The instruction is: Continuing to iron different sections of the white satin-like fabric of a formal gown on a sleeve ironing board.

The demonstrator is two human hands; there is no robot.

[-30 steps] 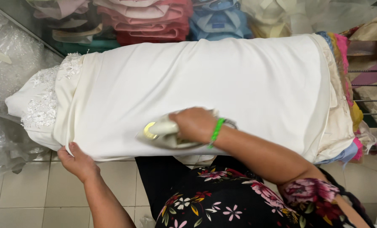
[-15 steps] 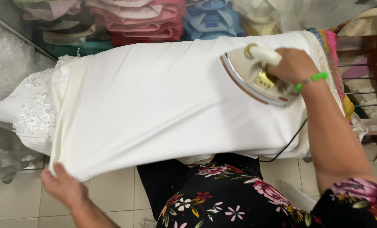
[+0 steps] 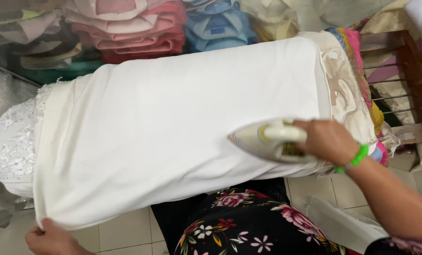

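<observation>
- On the padded ironing board (image 3: 348, 89): white cloth (image 3: 173, 137) spread flat across it, lace-trimmed end (image 3: 17, 146) hanging off the left side.
- Right hand (image 3: 329, 139) clamped around the handle of the cream iron (image 3: 267, 141), soleplate down near the cloth's near-right edge.
- Left hand (image 3: 50, 238) pinches the lower-left corner of the cloth, pulling it taut over the tiled floor (image 3: 126, 231).
- Risk: iron sits close to the board edge; could tip off if pushed further right.
- Risk: uneven corner tension could press in a crease.
- Risk: lace likely scorches easily under a hot plate.
</observation>
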